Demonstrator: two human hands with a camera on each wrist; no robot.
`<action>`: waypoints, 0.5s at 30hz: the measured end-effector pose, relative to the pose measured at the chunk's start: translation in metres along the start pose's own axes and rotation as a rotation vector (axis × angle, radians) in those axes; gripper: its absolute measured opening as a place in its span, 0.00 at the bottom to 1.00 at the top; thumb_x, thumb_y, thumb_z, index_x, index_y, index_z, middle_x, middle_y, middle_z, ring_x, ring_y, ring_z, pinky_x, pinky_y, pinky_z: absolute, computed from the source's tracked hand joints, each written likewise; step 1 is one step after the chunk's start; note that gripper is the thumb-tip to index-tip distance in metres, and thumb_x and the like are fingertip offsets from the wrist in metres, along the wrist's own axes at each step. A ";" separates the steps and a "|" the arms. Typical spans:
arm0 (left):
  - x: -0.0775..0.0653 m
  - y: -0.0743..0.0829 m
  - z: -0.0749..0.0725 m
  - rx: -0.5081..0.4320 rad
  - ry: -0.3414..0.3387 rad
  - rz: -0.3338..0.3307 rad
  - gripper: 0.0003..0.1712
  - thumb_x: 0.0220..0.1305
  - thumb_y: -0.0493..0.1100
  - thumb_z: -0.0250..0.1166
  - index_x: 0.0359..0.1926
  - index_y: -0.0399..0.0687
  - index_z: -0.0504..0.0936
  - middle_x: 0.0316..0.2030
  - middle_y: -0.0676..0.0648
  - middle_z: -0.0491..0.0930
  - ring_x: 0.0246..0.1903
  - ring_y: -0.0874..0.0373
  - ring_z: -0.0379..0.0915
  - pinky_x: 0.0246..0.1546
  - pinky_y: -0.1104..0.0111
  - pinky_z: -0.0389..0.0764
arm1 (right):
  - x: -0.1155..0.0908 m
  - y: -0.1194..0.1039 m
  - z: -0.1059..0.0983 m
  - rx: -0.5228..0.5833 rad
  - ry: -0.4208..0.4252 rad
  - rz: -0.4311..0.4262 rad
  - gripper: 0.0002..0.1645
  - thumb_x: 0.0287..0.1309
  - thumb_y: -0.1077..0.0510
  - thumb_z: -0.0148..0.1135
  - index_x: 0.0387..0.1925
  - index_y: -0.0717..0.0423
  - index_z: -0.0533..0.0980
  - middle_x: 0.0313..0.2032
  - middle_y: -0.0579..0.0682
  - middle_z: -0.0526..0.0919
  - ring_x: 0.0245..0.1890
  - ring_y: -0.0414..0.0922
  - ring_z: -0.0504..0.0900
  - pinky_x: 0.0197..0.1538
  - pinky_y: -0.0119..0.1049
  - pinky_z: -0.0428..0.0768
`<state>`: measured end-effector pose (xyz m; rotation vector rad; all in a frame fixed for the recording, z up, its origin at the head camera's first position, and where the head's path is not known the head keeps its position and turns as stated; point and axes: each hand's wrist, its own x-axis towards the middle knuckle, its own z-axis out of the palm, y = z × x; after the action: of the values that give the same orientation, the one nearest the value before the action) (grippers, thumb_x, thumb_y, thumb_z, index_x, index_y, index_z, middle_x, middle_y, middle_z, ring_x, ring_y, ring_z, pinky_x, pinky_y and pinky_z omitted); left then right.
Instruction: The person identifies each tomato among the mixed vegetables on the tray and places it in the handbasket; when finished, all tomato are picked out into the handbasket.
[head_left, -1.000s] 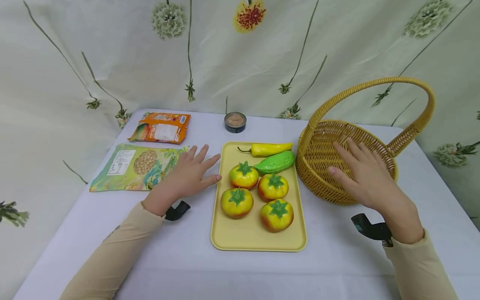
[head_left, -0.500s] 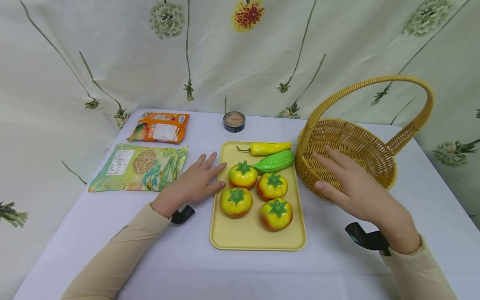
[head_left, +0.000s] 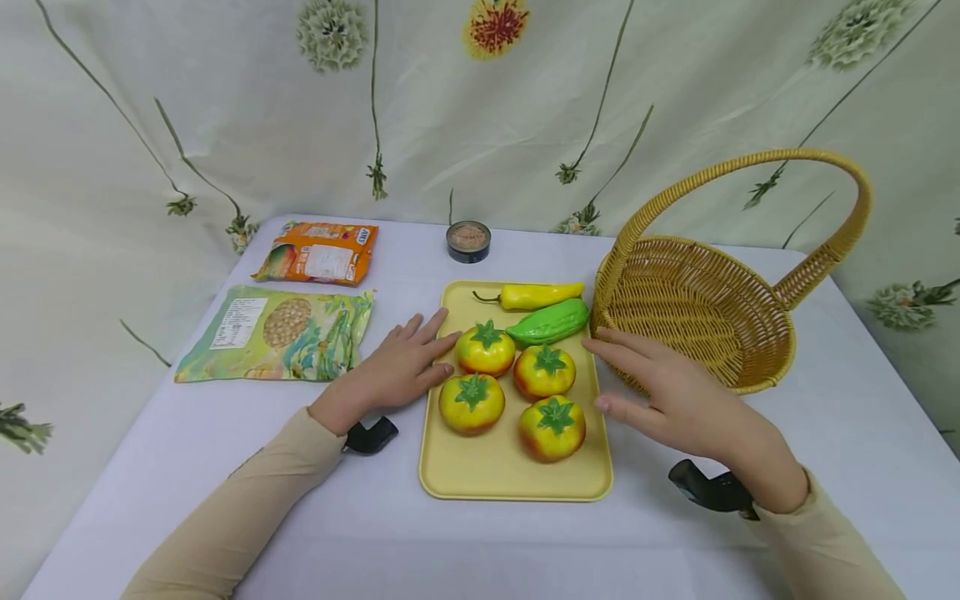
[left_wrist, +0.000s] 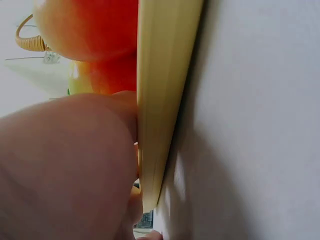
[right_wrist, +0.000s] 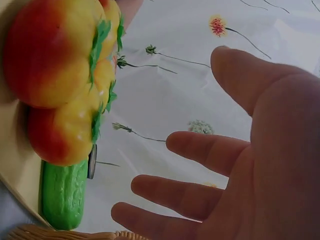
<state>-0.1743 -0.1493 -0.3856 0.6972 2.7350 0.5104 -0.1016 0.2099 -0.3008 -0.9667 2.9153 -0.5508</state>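
A yellow tray [head_left: 517,485] lies mid-table in the head view. It carries several glossy yellow-and-red persimmon-like fruits [head_left: 552,429], a green bitter melon [head_left: 551,322] and a yellow chili pepper [head_left: 542,296]. My left hand [head_left: 397,364] is at the tray's left rim, fingers fairly straight; the left wrist view has its thumb [left_wrist: 75,150] against the rim, beside a fruit. My right hand [head_left: 678,400] hovers at the tray's right edge, fingers spread and holding nothing. It partly covers the near left side of a wicker basket [head_left: 705,325].
The basket's tall handle [head_left: 750,162] arches up at the right. Left of the tray lie a green bag of beans [head_left: 277,333] and an orange snack packet [head_left: 322,252]. A small round tin [head_left: 468,242] stands behind the tray, before a flowered cloth backdrop [head_left: 262,100].
My right hand has moved left and nearer, from over the basket to the tray's right edge. My left hand has shifted right, from over the green bag onto the tray's left rim.
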 end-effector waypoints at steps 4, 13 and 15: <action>0.002 -0.003 0.003 -0.024 0.020 0.022 0.34 0.77 0.55 0.53 0.78 0.50 0.63 0.82 0.40 0.40 0.80 0.31 0.34 0.77 0.34 0.40 | 0.004 0.002 0.011 0.028 -0.048 -0.027 0.38 0.64 0.41 0.67 0.70 0.52 0.72 0.69 0.61 0.74 0.68 0.61 0.75 0.65 0.62 0.76; 0.007 -0.008 0.006 -0.028 0.041 0.030 0.35 0.75 0.55 0.56 0.77 0.51 0.64 0.82 0.39 0.42 0.80 0.30 0.35 0.76 0.32 0.40 | 0.015 0.008 0.027 0.073 -0.078 -0.118 0.40 0.53 0.38 0.75 0.64 0.52 0.78 0.58 0.51 0.84 0.57 0.49 0.83 0.59 0.51 0.83; 0.007 -0.008 0.006 -0.032 0.038 0.025 0.35 0.75 0.55 0.56 0.77 0.51 0.64 0.82 0.40 0.42 0.80 0.31 0.34 0.76 0.33 0.40 | 0.016 0.009 0.030 0.083 -0.081 -0.126 0.40 0.52 0.38 0.76 0.63 0.51 0.78 0.55 0.48 0.85 0.54 0.46 0.84 0.57 0.48 0.84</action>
<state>-0.1816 -0.1506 -0.3955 0.7220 2.7501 0.5777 -0.1162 0.1974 -0.3303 -1.1390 2.7514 -0.6170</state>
